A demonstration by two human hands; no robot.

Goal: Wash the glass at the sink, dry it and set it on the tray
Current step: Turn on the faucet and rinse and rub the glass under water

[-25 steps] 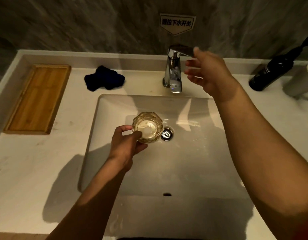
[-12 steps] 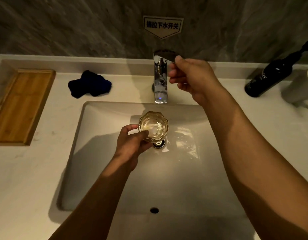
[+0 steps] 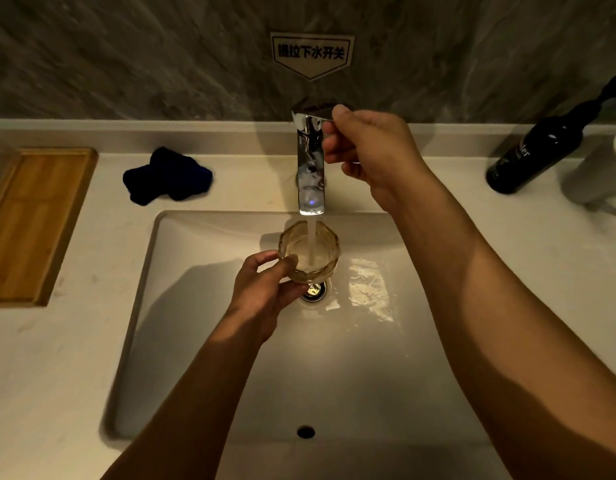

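Glass [image 3: 309, 251] upright under tap [image 3: 311, 168], water streaming in, above sink [image 3: 195, 341] drain. Left hand [image 3: 265, 289] grip curled round glass; right hand [image 3: 368, 157] pinching tap lever. Tray [image 3: 32, 223], dark cloth [image 3: 168, 176] left of tap on worktop.

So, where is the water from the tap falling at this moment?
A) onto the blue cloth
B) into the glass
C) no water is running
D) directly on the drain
B: the stream from the tap drops straight into the glass, which the left hand holds under the spout, above the drain.
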